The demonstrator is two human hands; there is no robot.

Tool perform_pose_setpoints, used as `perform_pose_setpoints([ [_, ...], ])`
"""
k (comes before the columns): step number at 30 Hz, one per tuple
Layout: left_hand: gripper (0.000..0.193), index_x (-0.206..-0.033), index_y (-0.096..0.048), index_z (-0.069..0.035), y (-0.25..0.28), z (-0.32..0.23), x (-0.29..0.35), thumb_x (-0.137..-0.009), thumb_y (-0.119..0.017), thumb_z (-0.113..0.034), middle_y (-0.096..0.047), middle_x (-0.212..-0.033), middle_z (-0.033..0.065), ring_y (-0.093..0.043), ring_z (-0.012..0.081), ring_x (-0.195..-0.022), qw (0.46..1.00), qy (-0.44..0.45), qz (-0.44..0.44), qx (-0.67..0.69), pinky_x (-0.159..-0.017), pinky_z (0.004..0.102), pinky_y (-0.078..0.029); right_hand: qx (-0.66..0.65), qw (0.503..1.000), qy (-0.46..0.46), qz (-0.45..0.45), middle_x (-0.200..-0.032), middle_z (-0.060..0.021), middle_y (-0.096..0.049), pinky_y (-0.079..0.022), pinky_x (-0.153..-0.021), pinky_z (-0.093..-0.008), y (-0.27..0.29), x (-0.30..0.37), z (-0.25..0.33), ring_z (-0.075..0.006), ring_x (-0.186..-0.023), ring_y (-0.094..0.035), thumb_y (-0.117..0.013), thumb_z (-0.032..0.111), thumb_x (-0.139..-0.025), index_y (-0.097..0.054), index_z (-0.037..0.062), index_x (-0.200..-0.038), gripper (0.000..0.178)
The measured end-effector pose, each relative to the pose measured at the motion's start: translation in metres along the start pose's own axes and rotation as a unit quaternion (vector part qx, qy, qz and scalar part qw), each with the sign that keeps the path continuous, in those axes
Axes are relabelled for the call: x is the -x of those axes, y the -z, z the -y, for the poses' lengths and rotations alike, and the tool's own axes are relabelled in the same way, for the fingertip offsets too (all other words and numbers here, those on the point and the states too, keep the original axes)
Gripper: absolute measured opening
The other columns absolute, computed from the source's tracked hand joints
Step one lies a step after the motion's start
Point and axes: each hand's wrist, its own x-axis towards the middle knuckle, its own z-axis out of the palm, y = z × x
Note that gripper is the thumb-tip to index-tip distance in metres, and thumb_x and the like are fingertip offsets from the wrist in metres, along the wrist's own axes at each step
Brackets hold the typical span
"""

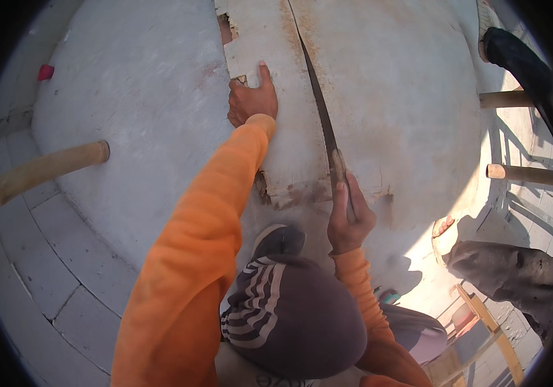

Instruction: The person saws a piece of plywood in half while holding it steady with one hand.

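Observation:
My right hand (349,219) is closed round the handle of a hand saw (325,122). The saw's long dark blade tapers away from me and lies along a narrow slit in a pale, worn board (283,129). Left of the slit, my left hand (252,102) rests on this board. One finger points forward along its face, while the others curl over its broken left edge. Chipped gaps show brown material along that edge. Both my sleeves are orange. My bent knee (296,316), in dark striped trousers, is close below the board.
A bamboo pole (51,169) juts in from the left, and two shorter poles (508,172) from the right. Another person's dark trouser leg (508,267) and bare foot (444,226) are at right. A small red object (46,72) lies far left. Wooden pieces (492,326) stand lower right.

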Motion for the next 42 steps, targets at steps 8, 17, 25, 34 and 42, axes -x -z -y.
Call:
perform_pose_setpoints([
  [8,0.083,-0.129,-0.061,0.003,-0.014,-0.01,0.009,-0.091,-0.058,-0.072,-0.071,-0.12,0.0247,-0.068,0.0412,-0.116,0.999,-0.008,0.029,0.028,-0.103,0.0492,-0.049,-0.014,1.0,-0.018,-0.009,-0.101,-0.0224,-0.079,-0.057,-0.073,-0.0281,-0.023,-0.064,0.011,-0.0153,-0.083,-0.075,-0.069,0.007,-0.098,-0.072,-0.0064,-0.124,0.029],
  [17,0.075,-0.12,-0.062,0.0,-0.003,0.009,-0.003,-0.092,-0.059,-0.07,-0.072,-0.115,0.0209,-0.068,0.0391,-0.112,1.0,-0.013,-0.009,0.008,-0.102,0.051,-0.045,-0.004,1.0,-0.013,-0.01,-0.101,-0.0217,-0.079,-0.058,-0.074,-0.0278,0.027,0.037,0.002,-0.0158,-0.081,-0.075,-0.069,0.007,-0.097,-0.072,-0.0068,-0.125,0.03],
  [25,0.074,-0.12,-0.062,0.0,-0.006,0.007,-0.005,-0.092,-0.059,-0.069,-0.072,-0.116,0.0202,-0.068,0.0375,-0.113,1.0,-0.003,0.003,0.009,-0.102,0.0507,-0.044,0.022,1.0,-0.001,0.002,-0.102,-0.0229,-0.079,-0.058,-0.073,-0.0274,0.012,0.012,0.001,-0.0169,-0.081,-0.077,-0.07,0.006,-0.097,-0.072,-0.0075,-0.123,0.03],
  [34,0.073,-0.118,-0.063,0.0,-0.019,-0.005,0.009,-0.093,-0.058,-0.068,-0.073,-0.114,0.0211,-0.069,0.0379,-0.112,1.0,-0.016,0.008,0.011,-0.101,0.0515,-0.045,-0.048,0.998,-0.027,-0.026,-0.095,-0.0203,-0.079,-0.056,-0.073,-0.0273,-0.022,-0.064,0.016,-0.0135,-0.08,-0.074,-0.072,0.01,-0.097,-0.072,-0.0055,-0.124,0.031],
  [42,0.073,-0.12,-0.063,-0.001,-0.012,-0.003,0.004,-0.093,-0.058,-0.068,-0.073,-0.115,0.0208,-0.068,0.0379,-0.114,1.0,-0.015,-0.002,0.026,-0.105,0.0512,-0.042,0.044,0.998,0.029,-0.019,-0.099,-0.0214,-0.079,-0.058,-0.069,-0.0278,0.055,0.069,-0.001,-0.0177,-0.078,-0.077,-0.07,0.004,-0.096,-0.071,-0.0064,-0.125,0.03],
])
